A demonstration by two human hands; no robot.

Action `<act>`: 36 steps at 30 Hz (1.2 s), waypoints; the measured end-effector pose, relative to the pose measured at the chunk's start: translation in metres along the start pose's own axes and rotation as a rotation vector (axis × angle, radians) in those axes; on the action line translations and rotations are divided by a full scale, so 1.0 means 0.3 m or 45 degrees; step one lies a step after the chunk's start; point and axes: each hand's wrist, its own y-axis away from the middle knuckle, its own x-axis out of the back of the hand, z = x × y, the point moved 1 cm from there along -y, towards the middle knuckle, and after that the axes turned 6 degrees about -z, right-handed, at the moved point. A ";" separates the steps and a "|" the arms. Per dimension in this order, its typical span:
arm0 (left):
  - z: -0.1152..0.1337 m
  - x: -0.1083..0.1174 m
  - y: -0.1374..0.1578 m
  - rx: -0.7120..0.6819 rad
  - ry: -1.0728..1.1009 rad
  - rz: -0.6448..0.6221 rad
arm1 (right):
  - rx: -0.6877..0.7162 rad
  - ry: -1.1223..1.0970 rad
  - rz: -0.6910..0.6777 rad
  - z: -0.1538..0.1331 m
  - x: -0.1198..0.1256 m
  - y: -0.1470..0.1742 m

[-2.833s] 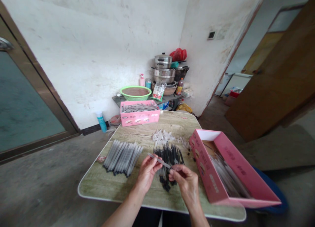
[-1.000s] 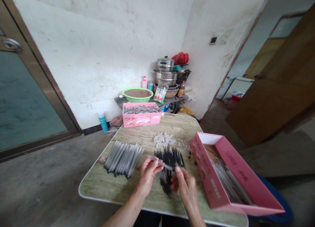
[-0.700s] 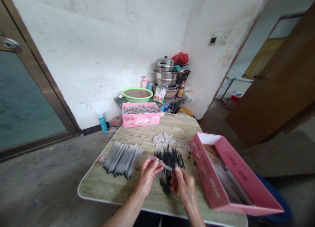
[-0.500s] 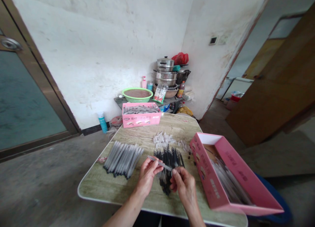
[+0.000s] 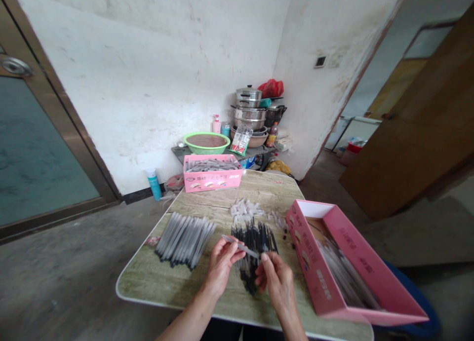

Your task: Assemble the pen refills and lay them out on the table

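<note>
Between the thumb and fingers of my left hand [image 5: 219,266] is a slim translucent grey pen [image 5: 250,252], tilted down to the right. The thumb and forefinger of my right hand [image 5: 277,276] are closed at its right end; a small part pinched there is too hidden to make out. Beneath both hands lies a pile of thin black pen refills [image 5: 259,235]. Just behind it is a heap of small whitish translucent pen caps [image 5: 244,210]. Left of my left hand, grey pens with dark ends [image 5: 187,237] lie side by side in a row.
A pink box [image 5: 213,181] full of pens stands at the table's [image 5: 155,286] far edge. A larger pink box [image 5: 314,267], holding translucent barrels, sits at the right edge. Behind are a green basin [image 5: 206,148] and stacked steel pots [image 5: 250,115].
Both hands keep nearly the same pose on the pen. My right hand has shifted very slightly at the pen's right end; the things on the table are unchanged.
</note>
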 end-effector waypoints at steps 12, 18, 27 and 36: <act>0.017 -0.014 0.009 -0.014 -0.157 -0.068 | -0.165 -0.186 0.002 0.020 -0.030 0.002; 0.048 -0.001 -0.006 0.005 -0.154 0.036 | 0.069 0.708 0.114 0.004 0.082 -0.134; 0.026 -0.002 0.001 0.095 -0.085 -0.046 | -0.223 1.162 0.268 0.066 0.190 -0.429; 0.020 0.004 0.002 0.140 -0.238 -0.118 | -0.377 0.996 0.226 0.042 0.189 -0.481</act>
